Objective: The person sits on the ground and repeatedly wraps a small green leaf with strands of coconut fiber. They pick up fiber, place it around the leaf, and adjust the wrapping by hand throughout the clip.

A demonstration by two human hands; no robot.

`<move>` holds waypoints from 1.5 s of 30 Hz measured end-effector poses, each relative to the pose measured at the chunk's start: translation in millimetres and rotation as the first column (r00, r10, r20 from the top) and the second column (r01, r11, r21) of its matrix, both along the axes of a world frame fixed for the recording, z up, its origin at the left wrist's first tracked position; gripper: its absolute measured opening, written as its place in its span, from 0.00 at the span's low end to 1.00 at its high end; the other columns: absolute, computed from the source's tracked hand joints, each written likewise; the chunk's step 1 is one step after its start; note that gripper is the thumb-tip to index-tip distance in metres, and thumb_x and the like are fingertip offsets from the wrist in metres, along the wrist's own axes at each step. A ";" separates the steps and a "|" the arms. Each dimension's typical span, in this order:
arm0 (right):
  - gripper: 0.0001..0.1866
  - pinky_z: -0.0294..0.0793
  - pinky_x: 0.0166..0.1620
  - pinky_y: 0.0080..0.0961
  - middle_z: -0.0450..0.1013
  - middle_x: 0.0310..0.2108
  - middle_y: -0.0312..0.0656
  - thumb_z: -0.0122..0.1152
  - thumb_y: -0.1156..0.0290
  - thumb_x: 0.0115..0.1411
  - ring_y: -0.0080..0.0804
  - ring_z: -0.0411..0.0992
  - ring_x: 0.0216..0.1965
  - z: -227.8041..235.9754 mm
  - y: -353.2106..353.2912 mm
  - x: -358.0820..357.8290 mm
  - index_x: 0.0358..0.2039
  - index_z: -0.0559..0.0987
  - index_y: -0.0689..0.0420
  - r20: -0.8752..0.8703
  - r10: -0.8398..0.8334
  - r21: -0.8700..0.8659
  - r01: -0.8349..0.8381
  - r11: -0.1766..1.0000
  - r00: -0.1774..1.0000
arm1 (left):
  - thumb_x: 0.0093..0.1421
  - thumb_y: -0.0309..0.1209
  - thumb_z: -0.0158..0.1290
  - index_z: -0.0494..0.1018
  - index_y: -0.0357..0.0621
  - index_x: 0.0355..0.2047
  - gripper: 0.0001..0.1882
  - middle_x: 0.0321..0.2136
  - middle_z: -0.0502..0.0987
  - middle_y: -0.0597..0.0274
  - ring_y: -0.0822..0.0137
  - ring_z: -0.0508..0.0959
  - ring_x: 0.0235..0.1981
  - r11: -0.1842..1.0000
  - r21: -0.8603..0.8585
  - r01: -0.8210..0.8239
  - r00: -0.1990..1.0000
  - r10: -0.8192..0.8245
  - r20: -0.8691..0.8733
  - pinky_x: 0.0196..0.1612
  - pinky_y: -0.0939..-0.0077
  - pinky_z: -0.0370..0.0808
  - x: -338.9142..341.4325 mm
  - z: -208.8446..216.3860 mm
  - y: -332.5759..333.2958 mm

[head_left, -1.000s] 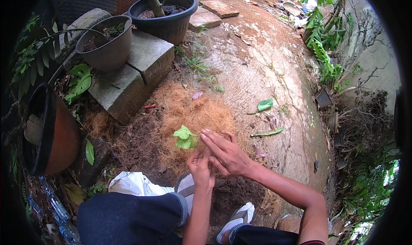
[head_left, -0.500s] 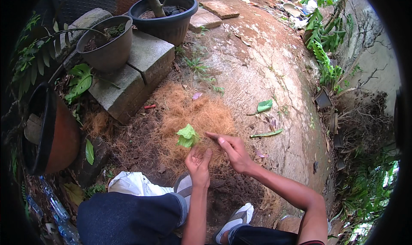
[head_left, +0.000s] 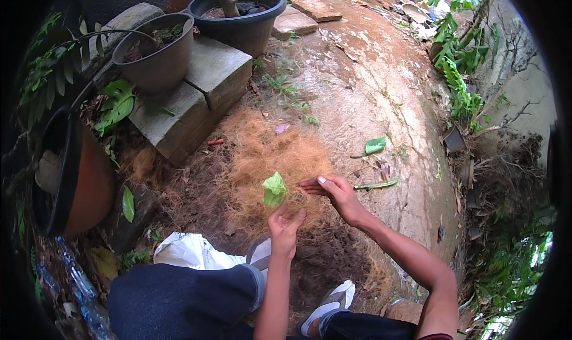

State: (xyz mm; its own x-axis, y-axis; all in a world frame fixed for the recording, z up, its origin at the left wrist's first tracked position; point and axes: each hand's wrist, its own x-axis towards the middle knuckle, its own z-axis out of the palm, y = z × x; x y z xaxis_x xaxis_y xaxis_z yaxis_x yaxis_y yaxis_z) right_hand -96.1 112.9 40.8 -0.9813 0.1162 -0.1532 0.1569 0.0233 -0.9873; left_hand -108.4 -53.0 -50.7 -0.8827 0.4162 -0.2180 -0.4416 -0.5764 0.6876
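A light green, crumpled leaf (head_left: pixel 274 189) stands up from the fingertips of my left hand (head_left: pixel 284 230). The palm of that hand is turned up, with the fingers bent and the thumb at the right; the leaf's lower end is hidden by the fingers. Just right of the leaf, my right hand (head_left: pixel 338 198) has its fingers stretched out toward it, and a gap shows between them. Both hands are over a spread heap of orange-brown fibre (head_left: pixel 286 158), which lies on dark soil (head_left: pixel 330 253).
Grey concrete blocks (head_left: pixel 173 117) carry a grey pot (head_left: pixel 158 63), with a black pot (head_left: pixel 238 27) behind. A brown pot (head_left: pixel 92 188) lies tipped at left. Near my knee are a white bag (head_left: pixel 190 252) and plastic bottles (head_left: pixel 77 274). Loose leaves (head_left: pixel 375 145) lie on the concrete at right.
The leaf in my left hand has shifted slightly right and turned. My right hand has moved a little up and right, and its fingers are straighter. The whole view has shifted slightly.
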 end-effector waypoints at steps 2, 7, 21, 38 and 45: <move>0.27 0.71 0.65 0.36 0.78 0.55 0.56 0.46 0.58 0.75 0.39 0.76 0.58 3.1 -2.9 -4.2 0.56 0.78 0.72 0.001 0.041 0.053 -0.041 0.998 0.999 | 0.65 0.20 0.61 0.76 0.36 0.50 0.14 0.46 0.81 0.61 0.73 0.81 0.45 0.999 -0.002 -0.051 0.998 0.051 0.043 0.48 0.78 0.77 -1.7 -9.1 -2.3; 0.28 0.71 0.63 0.42 0.77 0.55 0.57 0.46 0.55 0.73 0.48 0.76 0.58 13.9 -27.5 -23.8 0.61 0.75 0.65 -0.024 0.207 0.363 -0.184 0.913 0.978 | 0.65 0.20 0.62 0.77 0.38 0.48 0.12 0.43 0.82 0.63 0.76 0.79 0.41 0.995 -0.009 -0.104 0.995 0.104 0.007 0.43 0.83 0.74 -22.5 -3.7 -26.2; 0.24 0.74 0.57 0.43 0.70 0.49 0.51 0.64 0.70 0.61 0.46 0.71 0.52 -70.2 -19.0 -53.9 0.57 0.74 0.59 -0.011 0.249 0.755 -0.155 0.637 0.968 | 0.66 0.26 0.63 0.77 0.35 0.43 0.09 0.36 0.81 0.65 0.75 0.77 0.36 0.537 -0.416 -0.734 0.654 0.725 -0.218 0.40 0.77 0.75 -58.3 -22.2 -66.7; 0.08 0.73 0.47 0.40 0.76 0.37 0.45 0.65 0.69 0.63 0.38 0.73 0.42 -73.5 -35.7 -75.9 0.40 0.84 0.58 -0.120 -0.106 0.628 0.158 0.762 0.987 | 0.67 0.28 0.63 0.58 0.53 0.22 0.23 0.23 0.59 0.79 0.81 0.62 0.25 0.584 -0.423 -0.693 0.655 0.755 -0.030 0.31 0.80 0.66 -48.3 -53.6 -53.8; 0.09 0.75 0.35 0.22 0.78 0.33 0.36 0.65 0.68 0.67 0.23 0.76 0.31 -44.1 -2.0 -109.3 0.40 0.79 0.61 -0.153 -0.423 0.267 0.449 0.853 0.893 | 0.68 0.29 0.62 0.59 0.56 0.23 0.22 0.21 0.58 0.81 0.83 0.58 0.18 0.601 -0.475 -0.643 0.679 0.734 0.009 0.16 0.84 0.54 -52.2 -66.0 -53.2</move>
